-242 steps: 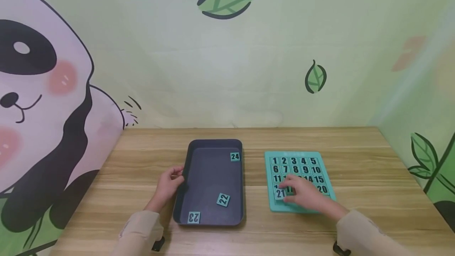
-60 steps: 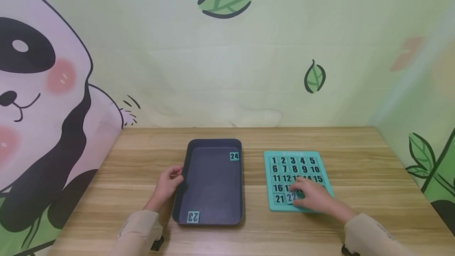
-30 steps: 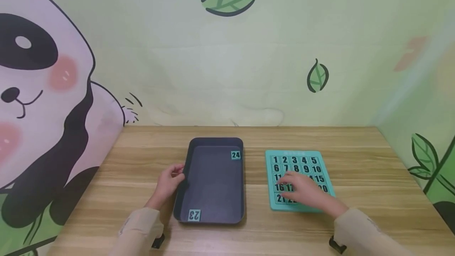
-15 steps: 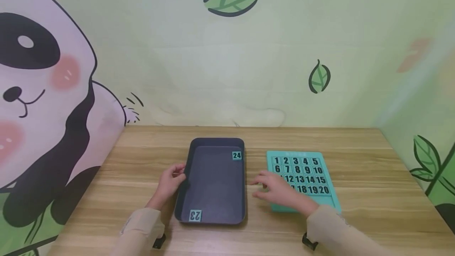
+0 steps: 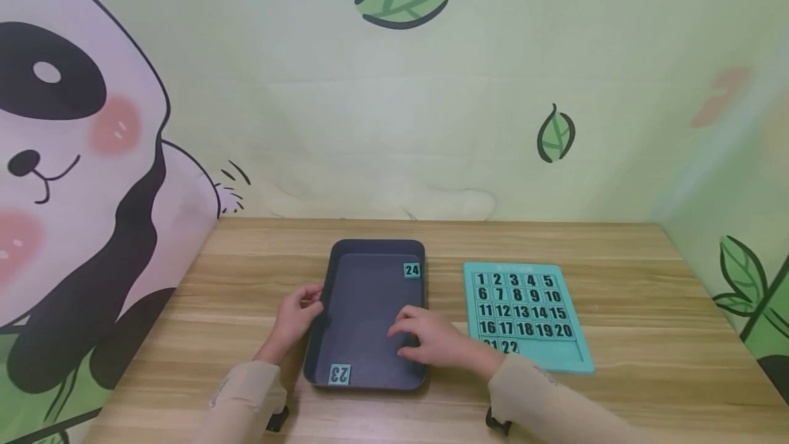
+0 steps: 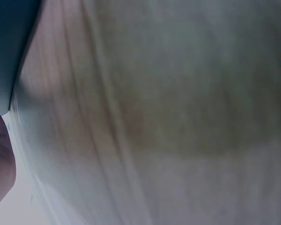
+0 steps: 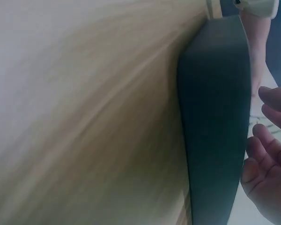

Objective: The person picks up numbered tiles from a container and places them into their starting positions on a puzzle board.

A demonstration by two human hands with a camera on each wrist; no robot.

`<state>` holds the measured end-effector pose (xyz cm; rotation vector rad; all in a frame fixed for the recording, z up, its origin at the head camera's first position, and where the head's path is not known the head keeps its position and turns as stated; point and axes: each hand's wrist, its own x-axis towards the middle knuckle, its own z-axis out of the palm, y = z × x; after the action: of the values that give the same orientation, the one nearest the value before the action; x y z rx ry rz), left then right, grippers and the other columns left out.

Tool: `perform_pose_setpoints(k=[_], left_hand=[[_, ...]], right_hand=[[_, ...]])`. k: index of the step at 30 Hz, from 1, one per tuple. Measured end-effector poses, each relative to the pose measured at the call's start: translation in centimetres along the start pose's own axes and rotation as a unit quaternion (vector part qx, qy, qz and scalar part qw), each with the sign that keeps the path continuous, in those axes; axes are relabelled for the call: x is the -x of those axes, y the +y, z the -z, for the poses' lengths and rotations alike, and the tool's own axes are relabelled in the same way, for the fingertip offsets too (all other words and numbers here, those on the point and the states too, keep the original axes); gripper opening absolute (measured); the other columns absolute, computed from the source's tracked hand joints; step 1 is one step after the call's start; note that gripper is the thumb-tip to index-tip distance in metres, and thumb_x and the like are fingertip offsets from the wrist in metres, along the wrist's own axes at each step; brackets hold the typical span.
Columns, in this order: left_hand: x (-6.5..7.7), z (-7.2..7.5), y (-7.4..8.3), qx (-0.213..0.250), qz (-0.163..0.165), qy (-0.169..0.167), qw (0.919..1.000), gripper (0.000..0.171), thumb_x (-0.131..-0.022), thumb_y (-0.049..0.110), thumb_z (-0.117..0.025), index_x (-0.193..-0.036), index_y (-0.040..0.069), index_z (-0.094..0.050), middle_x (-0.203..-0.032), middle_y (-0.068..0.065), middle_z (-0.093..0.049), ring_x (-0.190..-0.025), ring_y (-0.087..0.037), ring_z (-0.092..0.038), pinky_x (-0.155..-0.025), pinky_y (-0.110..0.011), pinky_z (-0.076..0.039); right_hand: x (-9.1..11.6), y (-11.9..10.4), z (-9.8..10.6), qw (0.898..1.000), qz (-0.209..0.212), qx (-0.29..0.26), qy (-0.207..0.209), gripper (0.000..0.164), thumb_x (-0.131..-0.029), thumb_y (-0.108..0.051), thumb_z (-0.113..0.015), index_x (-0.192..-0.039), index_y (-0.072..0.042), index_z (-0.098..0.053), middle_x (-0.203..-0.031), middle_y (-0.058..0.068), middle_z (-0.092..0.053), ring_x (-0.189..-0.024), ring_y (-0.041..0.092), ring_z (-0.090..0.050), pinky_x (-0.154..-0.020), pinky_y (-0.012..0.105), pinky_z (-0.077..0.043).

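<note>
My left hand [image 5: 296, 314] is at the left edge of the dark tray [image 5: 370, 247], its thumb and fingers pinching the rim; in the left wrist view only a small part of the hand [image 6: 0, 164] shows beside the tray wall [image 6: 11, 42]. Over the tray's right side hovers my right hand [image 5: 428, 338], thumb and fingers apart, holding nothing. Inside the tray, number tile 23 [image 5: 339, 375] lies upside down at the near left and number tile 24 [image 5: 411, 270] at the far right. The right wrist view has the right hand [image 7: 271, 173] above the tray's side wall [image 7: 215, 117].
To the right of the tray lies a turquoise number board [image 5: 576, 358] with tiles 1 to 22 in rows; its bottom row has bare room after number tile 22 [image 5: 509, 347]. Both stand on a wooden table [image 5: 277, 245] before a printed panda backdrop [image 5: 296, 88].
Number tile 22 has gone from the tray onto the board, after tile 21 was placed there. My right hand has let it go and moved left over the tray. The left hand stays put.
</note>
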<state>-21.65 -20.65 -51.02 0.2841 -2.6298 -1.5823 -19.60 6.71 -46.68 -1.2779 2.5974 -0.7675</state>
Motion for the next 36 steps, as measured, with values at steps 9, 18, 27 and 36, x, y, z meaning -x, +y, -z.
perform_pose_setpoints(k=[9,18,27,36], left_hand=[[-0.2,-0.1,-0.3,-0.005,0.002,0.008,0.9999,0.035,-0.078,0.004,-0.055,-0.114,0.000,-0.056,-0.101,-0.016,-0.058,-0.091,-0.024,-0.055,-0.078,-0.030,-0.048],[-0.1,-0.1,-0.2,0.000,-0.007,0.004,1.0000,0.035,-0.079,0.002,-0.054,-0.114,-0.002,-0.055,-0.101,-0.017,-0.058,-0.092,-0.025,-0.055,-0.077,-0.030,-0.047],[-0.1,0.0,-0.1,0.002,0.004,0.001,1.0000,0.035,-0.079,0.003,-0.054,-0.114,-0.002,-0.055,-0.102,-0.018,-0.057,-0.093,-0.026,-0.055,-0.077,-0.031,-0.048],[0.1,0.1,0.2,0.002,0.000,0.004,1.0000,0.036,-0.078,0.003,-0.055,-0.113,-0.001,-0.056,-0.101,-0.018,-0.058,-0.092,-0.026,-0.056,-0.076,-0.029,-0.048]], right_hand=[[-2.5,-1.4,-2.1,0.999,0.016,0.013,-0.046,0.029,-0.077,-0.019,-0.064,-0.106,-0.015,-0.063,-0.098,-0.003,-0.052,-0.080,0.006,-0.048,-0.072,0.016,-0.042],[-4.6,-2.3,-3.9,0.996,0.034,0.025,-0.076,0.033,-0.075,-0.019,-0.066,-0.108,-0.019,-0.062,-0.099,-0.004,-0.052,-0.088,0.004,-0.050,-0.078,0.015,-0.042],[-5.9,-3.1,-4.9,0.992,0.021,0.028,-0.121,0.043,-0.074,-0.018,-0.067,-0.115,-0.027,-0.058,-0.097,-0.004,-0.048,-0.081,0.003,-0.046,-0.068,0.013,-0.039],[-6.8,-3.6,-5.9,0.988,0.032,0.053,-0.142,0.042,-0.074,-0.018,-0.068,-0.113,-0.030,-0.059,-0.093,-0.005,-0.047,-0.075,0.003,-0.043,-0.058,0.012,-0.034]])
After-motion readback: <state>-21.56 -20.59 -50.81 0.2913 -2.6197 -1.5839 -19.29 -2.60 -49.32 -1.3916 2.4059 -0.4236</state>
